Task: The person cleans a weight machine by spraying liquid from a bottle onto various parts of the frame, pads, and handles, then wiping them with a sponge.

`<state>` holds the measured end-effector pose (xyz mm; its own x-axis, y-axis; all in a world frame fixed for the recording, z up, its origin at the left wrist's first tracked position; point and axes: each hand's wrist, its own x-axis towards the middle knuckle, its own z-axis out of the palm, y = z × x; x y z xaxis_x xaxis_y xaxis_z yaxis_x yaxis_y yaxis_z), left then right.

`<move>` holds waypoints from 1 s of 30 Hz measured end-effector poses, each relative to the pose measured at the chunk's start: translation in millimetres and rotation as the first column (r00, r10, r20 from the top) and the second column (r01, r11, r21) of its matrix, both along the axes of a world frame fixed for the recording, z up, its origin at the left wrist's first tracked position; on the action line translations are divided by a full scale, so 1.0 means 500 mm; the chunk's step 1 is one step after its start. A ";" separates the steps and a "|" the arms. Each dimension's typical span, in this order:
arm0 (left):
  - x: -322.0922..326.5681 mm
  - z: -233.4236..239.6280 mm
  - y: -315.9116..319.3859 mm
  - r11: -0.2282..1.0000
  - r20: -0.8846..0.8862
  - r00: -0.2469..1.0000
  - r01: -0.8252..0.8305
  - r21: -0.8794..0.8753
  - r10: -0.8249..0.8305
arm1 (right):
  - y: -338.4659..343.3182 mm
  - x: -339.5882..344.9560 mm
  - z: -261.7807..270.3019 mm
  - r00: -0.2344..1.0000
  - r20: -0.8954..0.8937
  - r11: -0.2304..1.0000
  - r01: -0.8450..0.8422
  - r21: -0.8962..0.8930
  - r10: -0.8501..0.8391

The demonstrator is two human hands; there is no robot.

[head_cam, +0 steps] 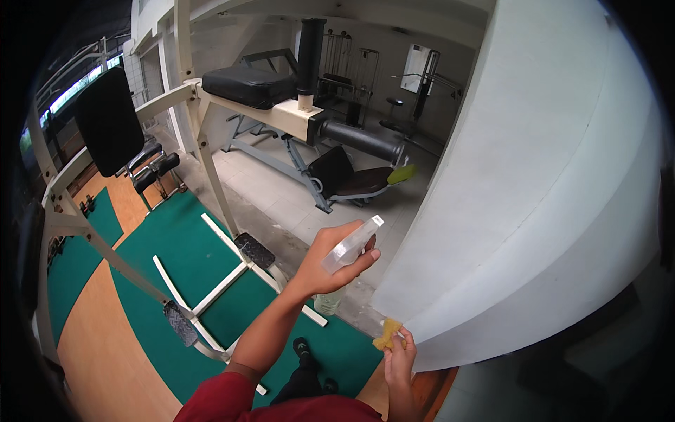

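My left hand [337, 258] is wrapped around a clear spray bottle [348, 250], its white nozzle tip pointing up and to the right. The bottle's translucent lower part [329, 301] shows below the wrist. Lower right, my right hand [401, 356] pinches a crumpled yellow sponge or cloth [389, 333] beside the foot of a white wall. Beyond the bottle stands a cream-framed exercise station. Its black arm pad [248, 84], upright black grip [311, 55] and forward-pointing dark grip [364, 140] are apart from both hands.
The station's black back pad [108, 121] and textured footplates [254, 250] are at left, over a green mat [158, 285]. A white wall [501, 211] fills the right side. A weight bench [353, 176] stands on the tiled floor behind, with more gym machines [422, 100] farther back.
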<state>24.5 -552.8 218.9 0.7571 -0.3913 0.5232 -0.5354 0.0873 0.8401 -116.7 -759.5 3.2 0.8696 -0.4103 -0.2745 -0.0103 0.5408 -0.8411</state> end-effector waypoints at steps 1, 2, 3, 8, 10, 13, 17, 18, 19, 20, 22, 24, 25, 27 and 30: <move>0.024 0.003 -0.002 1.000 -0.010 1.000 0.008 -0.007 -0.008 | 0.000 0.011 0.002 1.000 -0.008 1.000 0.003 -0.006 -0.003; 0.047 0.008 -0.002 1.000 -0.021 1.000 0.015 -0.014 -0.015 | -0.002 0.030 0.008 0.999 -0.013 0.999 0.032 -0.024 -0.033; 0.073 0.012 -0.003 0.999 -0.030 0.999 0.029 -0.023 -0.030 | -0.009 0.055 0.020 0.997 -0.016 0.997 0.069 -0.044 -0.070; 0.187 0.017 0.018 0.998 0.048 0.998 0.044 -0.042 -0.042 | -0.004 0.190 0.084 0.978 0.081 0.974 0.202 -0.101 -0.194; 0.209 0.026 0.044 0.998 0.018 1.000 0.007 -0.062 -0.006 | 0.011 0.239 0.114 0.968 0.108 0.962 0.242 -0.131 -0.228; 0.219 0.043 0.091 0.995 0.068 0.993 -0.090 -0.040 0.093 | 0.044 0.304 0.165 0.922 0.234 0.872 0.373 -0.317 -0.309; 0.233 0.045 0.159 0.985 0.080 0.984 -0.162 0.055 0.158 | 0.124 0.379 0.253 0.721 0.611 0.475 0.684 -0.553 -0.328; 0.235 0.043 0.177 0.991 0.085 0.989 -0.125 0.055 0.120 | 0.140 0.394 0.268 0.632 0.735 0.329 0.768 -0.550 -0.247; 0.239 0.040 0.184 0.995 0.051 0.993 -0.104 -0.004 0.104 | 0.151 0.412 0.288 0.540 0.830 0.181 0.838 -0.515 -0.138; 0.238 0.037 0.191 0.994 0.016 0.995 -0.094 -0.058 0.095 | 0.159 0.437 0.315 0.433 0.900 0.117 0.898 -0.424 -0.060; 0.239 0.032 0.207 0.989 -0.077 0.996 -0.046 -0.139 0.036 | 0.182 0.468 0.385 0.435 0.899 -0.002 0.900 -0.436 -0.044; 0.243 0.019 0.222 0.988 -0.095 0.995 -0.004 -0.155 -0.011 | 0.211 0.486 0.423 0.453 0.889 -0.098 0.890 -0.446 0.067; 0.247 0.014 0.221 0.986 -0.099 0.994 0.027 -0.167 -0.044 | 0.227 0.495 0.429 0.471 0.867 -0.146 0.880 -0.451 0.161; 0.248 0.008 0.217 0.985 -0.139 0.990 -0.009 -0.174 -0.016 | 0.258 0.530 0.398 0.474 0.846 -0.104 0.880 -0.463 0.244; 0.259 -0.008 0.227 0.984 -0.118 0.993 -0.015 -0.179 -0.006 | 0.208 0.547 0.365 0.366 0.920 -0.191 0.922 -0.338 0.140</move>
